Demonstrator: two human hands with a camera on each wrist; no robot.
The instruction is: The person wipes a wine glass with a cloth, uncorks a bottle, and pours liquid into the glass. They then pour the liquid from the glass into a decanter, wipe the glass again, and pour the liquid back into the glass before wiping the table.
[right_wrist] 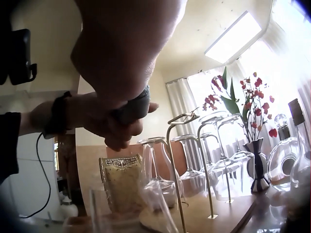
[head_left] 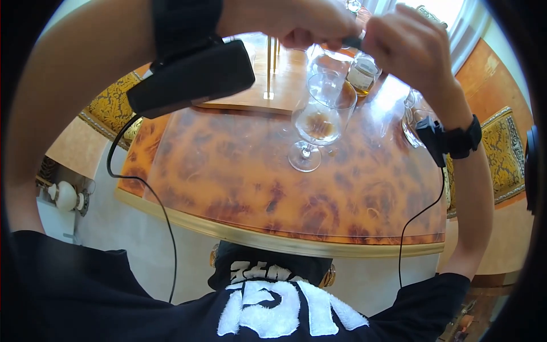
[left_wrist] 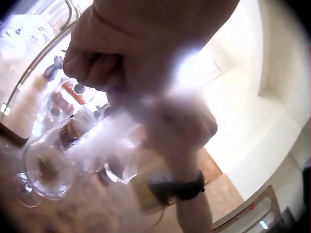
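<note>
Both hands are raised together above the far part of the table. Between them shows a small dark grey cloth-like piece, textured in the right wrist view and mostly hidden by the fingers. My left hand grips it with curled fingers. The right hand, closed like a fist, holds its other end. Below the hands stands a stemmed glass with a brownish liquid at the bottom of its bowl. Just behind it is a labelled bottle with amber liquid.
The glossy brown table has a gold edge. A wooden stand with thin metal rods carries several upside-down glasses. A vase of red flowers and a clear decanter stand near it. Patterned chairs flank the table.
</note>
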